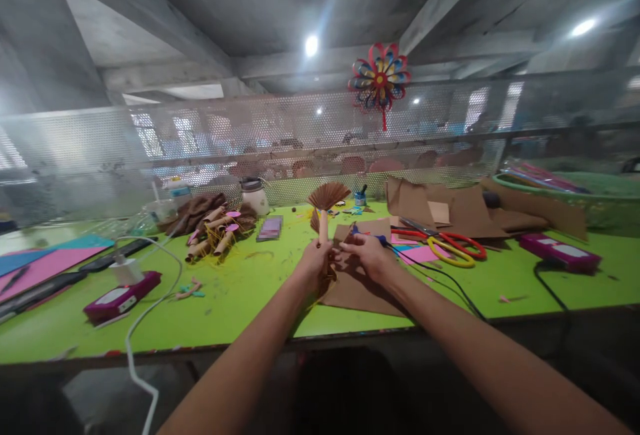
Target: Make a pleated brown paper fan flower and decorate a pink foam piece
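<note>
My left hand [317, 263] is closed around a brown paper tube [324, 228], held upright. A pleated brown paper fan [329, 193] spreads from the tube's top, and yellow strands hang near its lower end. My right hand [369, 254] is just right of it, fingers bent together close to the tube; what they pinch is too small to tell. Beneath both hands lies a sheet of brown paper [363, 294]. Behind my right hand a dark blue tool [383, 240] with a black cord is partly hidden.
Scissors with red and yellow handles [453, 252] lie to the right, before crumpled brown paper [465, 205]. Several finished-looking paper tubes [215, 232] are piled left. Purple power strips [123, 297] with cords lie at both sides. A green basket [600, 198] stands far right; a mesh partition [280, 132] rises behind.
</note>
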A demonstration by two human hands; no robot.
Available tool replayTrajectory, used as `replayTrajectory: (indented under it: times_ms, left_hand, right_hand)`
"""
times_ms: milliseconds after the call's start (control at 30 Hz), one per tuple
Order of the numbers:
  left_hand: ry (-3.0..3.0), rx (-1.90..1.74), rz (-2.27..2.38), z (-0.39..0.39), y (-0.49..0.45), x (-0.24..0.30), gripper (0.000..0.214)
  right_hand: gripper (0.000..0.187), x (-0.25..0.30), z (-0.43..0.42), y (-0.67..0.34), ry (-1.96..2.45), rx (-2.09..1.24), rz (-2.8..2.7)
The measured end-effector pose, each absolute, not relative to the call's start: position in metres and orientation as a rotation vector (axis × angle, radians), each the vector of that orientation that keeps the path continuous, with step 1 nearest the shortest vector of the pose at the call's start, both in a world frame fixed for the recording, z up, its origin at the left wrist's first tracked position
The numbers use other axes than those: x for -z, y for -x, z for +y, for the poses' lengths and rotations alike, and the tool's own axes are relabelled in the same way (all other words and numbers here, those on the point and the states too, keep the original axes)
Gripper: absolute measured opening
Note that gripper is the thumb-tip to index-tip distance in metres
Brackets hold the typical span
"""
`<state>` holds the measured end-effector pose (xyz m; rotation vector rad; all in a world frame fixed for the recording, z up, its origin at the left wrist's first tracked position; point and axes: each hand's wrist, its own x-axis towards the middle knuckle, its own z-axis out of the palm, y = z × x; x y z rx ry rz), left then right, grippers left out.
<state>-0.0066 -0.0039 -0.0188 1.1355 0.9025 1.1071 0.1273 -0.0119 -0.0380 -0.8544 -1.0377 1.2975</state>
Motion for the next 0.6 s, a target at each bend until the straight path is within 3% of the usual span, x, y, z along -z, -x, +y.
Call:
replayTrajectory:
  times_ms: [300,600]
  left_hand:
    - [-1.134,-1.072,0.754,-0.0037,0.0103,0.0161,0.009]
    - [-1.115,-1.133,0.813,-0.0014,0.012,0.0156,0.01]
  right_hand:
    - [0.036,0.0364,-0.0142,-0.1271,0.781,-1.32,-1.149]
    - [0.019,0.0361,-0.0091,-0.1324,0.901,-1.087,-1.311]
